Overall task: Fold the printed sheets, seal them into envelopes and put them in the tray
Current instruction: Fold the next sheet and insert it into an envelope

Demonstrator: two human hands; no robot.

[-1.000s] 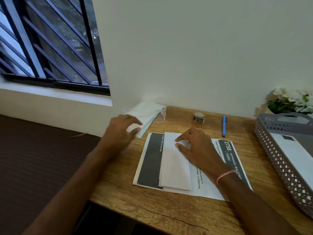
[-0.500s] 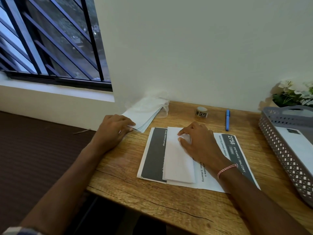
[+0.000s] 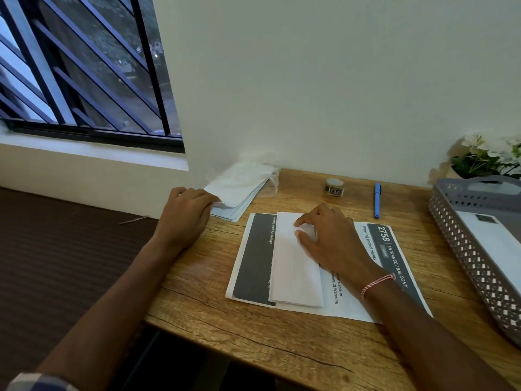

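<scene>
Centrally on the desk (image 3: 282,348), the right hand (image 3: 329,238) is pressing relaxed fingers (image 3: 306,220) onto a folded sheet (image 3: 296,275) lying atop a printout (image 3: 252,263). The left hand (image 3: 186,213) is pinching envelopes (image 3: 239,191) at the far left corner. The tray (image 3: 462,238) is sitting at the right edge.

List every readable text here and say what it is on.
"2758": sheet, dark header band.
"ENTRANCE / BALCONY": same band.
"Watering potted plants": beside that band.
"stored, cloth for spillage": sheet's left dark band.
"stable in", "3) Watering": fragments beside the right hand.
Too blurred: small tag under 2758, tape roll label, mark on the envelope in the tray.
</scene>
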